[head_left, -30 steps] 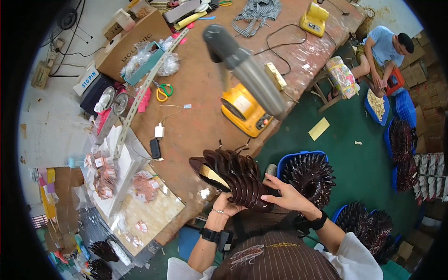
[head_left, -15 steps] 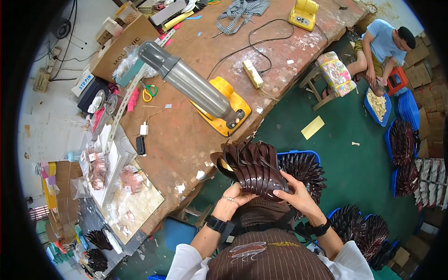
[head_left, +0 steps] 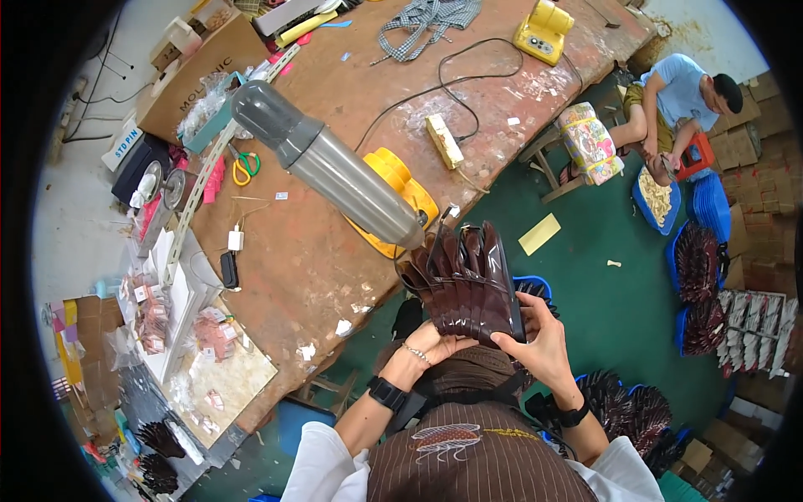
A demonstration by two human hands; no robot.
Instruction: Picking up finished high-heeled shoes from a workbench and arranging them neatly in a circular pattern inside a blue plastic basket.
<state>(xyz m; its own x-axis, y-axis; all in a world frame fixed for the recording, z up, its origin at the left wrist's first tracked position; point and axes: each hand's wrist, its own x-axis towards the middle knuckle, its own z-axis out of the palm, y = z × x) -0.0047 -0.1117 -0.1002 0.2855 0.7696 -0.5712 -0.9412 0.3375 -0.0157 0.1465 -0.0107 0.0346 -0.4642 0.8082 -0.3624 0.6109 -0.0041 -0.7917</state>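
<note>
We hold a fanned stack of glossy dark brown pieces (head_left: 468, 284) up in front of us, over the near edge of the bench (head_left: 335, 243). Our left hand (head_left: 439, 343) cups the stack from below, fingers closed under its lower edge. Our right hand (head_left: 539, 343) grips its right side, thumb pressed on the front face and fingers wrapped behind. The stack's top nearly touches the lower end of a grey tube (head_left: 326, 171), which slants across the bench above a yellow machine (head_left: 401, 188). Scissors (head_left: 242, 167) with yellow and green handles lie to the left of the tube, well apart from the hands. A blue bin (head_left: 535, 289) shows just behind the stack, on the green floor (head_left: 602, 301). More dark fanned bundles (head_left: 627, 410) sit in bins at our lower right. Far off at the upper right, another person (head_left: 682, 105) in a blue shirt sits among bins.
</note>
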